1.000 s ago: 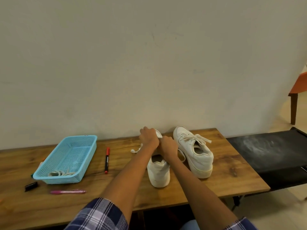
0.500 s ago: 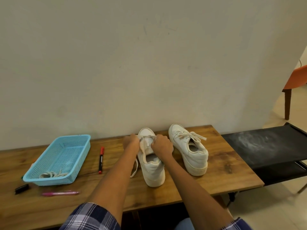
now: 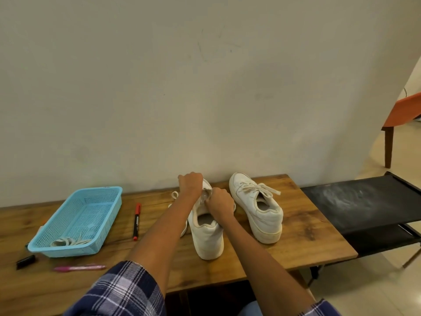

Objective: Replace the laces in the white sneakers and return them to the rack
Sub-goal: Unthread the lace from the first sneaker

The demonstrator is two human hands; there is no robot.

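Observation:
Two white sneakers stand on the wooden table [image 3: 303, 233], heels toward me. The near sneaker [image 3: 206, 233] sits in the middle, and both my hands work over its front. My left hand [image 3: 191, 184] is curled above the toe area and grips a white lace [image 3: 175, 195] that loops out to the left. My right hand [image 3: 219, 202] pinches the lace or tongue at the eyelets. The second sneaker [image 3: 257, 204] stands to the right with its lace tied in a bow. The eyelets of the near sneaker are hidden by my hands.
A light blue basket [image 3: 79, 220] at the left holds a coil of white laces [image 3: 68, 242]. A red-capped marker [image 3: 137, 221], a pink pen [image 3: 79, 267] and a small black object [image 3: 25, 261] lie near it. A black fabric rack [image 3: 362, 201] stands to the right; an orange chair [image 3: 403, 115] beyond.
My left hand has risen and moved back over the toe of the near sneaker, drawing the lace up; my right hand stays at the eyelets. The view has shifted slightly.

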